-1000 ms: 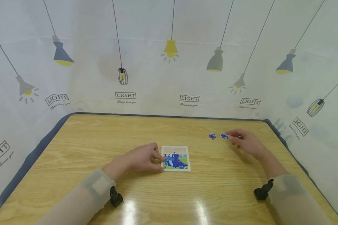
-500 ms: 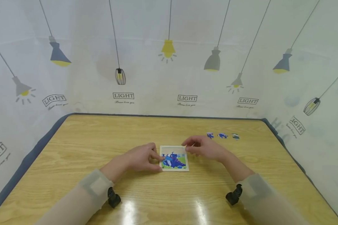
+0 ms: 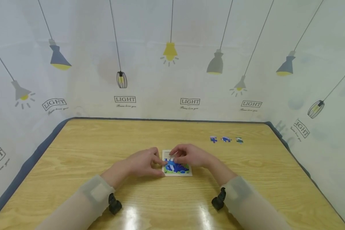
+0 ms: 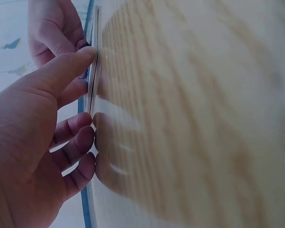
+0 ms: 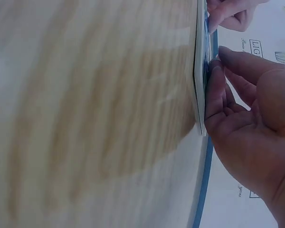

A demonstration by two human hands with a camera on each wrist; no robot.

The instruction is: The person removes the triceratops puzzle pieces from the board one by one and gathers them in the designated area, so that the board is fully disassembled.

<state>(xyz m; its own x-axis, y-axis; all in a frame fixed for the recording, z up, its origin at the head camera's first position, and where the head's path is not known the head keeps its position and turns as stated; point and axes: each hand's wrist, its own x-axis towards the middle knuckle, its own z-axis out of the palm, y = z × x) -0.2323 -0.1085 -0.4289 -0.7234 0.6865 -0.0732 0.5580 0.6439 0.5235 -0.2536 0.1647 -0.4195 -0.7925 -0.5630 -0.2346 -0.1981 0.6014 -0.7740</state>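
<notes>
counter (image 3: pixel 161 204): wood-grain, smooth, glossy, mirrors light
puzzle frame (image 3: pixel 178 174): smooth, looks like board or wood
wall sheet (image 3: pixel 149 73): printed, matt, creased, cloth-like
sleeve (image 3: pixel 74 204): matt cloth

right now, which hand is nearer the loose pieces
Right: the right hand is over the puzzle frame, left of the pieces; the left hand, farther, touches the frame's left edge.

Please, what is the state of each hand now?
Left hand: holding the puzzle frame at its left.
Right hand: over it; cannot tell whether holding anything.
</notes>
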